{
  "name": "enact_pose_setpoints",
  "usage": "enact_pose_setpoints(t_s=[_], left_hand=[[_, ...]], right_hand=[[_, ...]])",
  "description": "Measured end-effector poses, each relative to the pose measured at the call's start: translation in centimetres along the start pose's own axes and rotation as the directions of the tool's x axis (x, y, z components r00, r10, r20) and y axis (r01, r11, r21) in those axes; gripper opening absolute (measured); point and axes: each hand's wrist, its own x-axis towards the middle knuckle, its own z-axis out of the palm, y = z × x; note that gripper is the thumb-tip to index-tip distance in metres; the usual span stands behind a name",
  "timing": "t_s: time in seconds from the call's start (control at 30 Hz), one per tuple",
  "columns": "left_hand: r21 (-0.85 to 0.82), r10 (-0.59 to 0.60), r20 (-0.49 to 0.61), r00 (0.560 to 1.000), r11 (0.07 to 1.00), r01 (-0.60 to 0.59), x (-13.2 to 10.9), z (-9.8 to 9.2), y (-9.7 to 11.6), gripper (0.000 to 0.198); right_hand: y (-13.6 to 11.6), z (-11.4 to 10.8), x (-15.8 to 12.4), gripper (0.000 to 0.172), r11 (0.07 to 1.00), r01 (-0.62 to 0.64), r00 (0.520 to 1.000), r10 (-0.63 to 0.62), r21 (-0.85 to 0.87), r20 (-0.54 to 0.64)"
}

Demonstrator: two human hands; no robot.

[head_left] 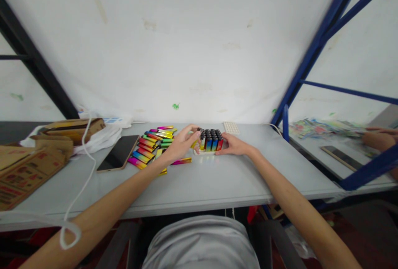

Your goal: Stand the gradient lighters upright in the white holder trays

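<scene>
Near the middle of the table, a block of upright lighters (213, 140) with black tops and shiny multicoloured bodies stands in a low whitish tray (202, 152). At the block's left side, my left hand (183, 142) is closed on what looks like a yellow lighter (195, 144), partly hidden by the fingers. My right hand (234, 144) grips the block's right side, fingers behind and thumb low at the front. Left of the block lies a loose pile of shiny multicoloured pieces (146, 149), some partly under my left wrist.
A phone (118, 153) lies left of the pile, near cardboard boxes (34, 161) and white plastic bags (104, 138). A white cable (88, 169) hangs at left. Behind the block is an empty whitish grid tray (231, 127). Blue frame bars (307, 53) rise at right; beyond them shows another person's arm (381, 140).
</scene>
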Motion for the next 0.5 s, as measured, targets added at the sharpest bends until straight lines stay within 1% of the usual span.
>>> enact_pose_setpoints(t_s=[0.1, 0.2, 0.27, 0.37, 0.5], left_hand=[[0.136, 0.089, 0.032, 0.995, 0.986, -0.093, -0.2, -0.3, 0.3, 0.035], [0.338, 0.108, 0.121, 0.987, 0.93, -0.143, -0.3, -0.7, 0.4, 0.029], [0.429, 0.119, 0.144, 0.982, 0.887, -0.171, -0.3, -1.0, 0.2, 0.027], [0.494, 0.155, 0.128, 0.98, 0.847, -0.198, -0.3, -1.1, -0.3, 0.023], [0.508, 0.165, 0.145, 0.976, 0.834, -0.216, -0.2, -1.0, -0.8, 0.021]], right_hand=[[0.1, 0.1, 0.0, 0.06, 1.0, 0.023, 1.0, -0.023, 0.007, 0.007], [0.2, 0.1, 0.1, 0.061, 1.0, 0.029, 1.0, -0.029, 0.008, 0.006], [0.2, 0.1, 0.1, 0.062, 1.0, 0.026, 1.0, -0.026, 0.002, 0.005], [0.3, 0.1, 0.1, 0.061, 1.0, 0.027, 1.0, -0.027, -0.004, 0.005], [0.3, 0.1, 0.1, 0.06, 0.999, 0.037, 0.999, -0.037, 0.006, 0.004]])
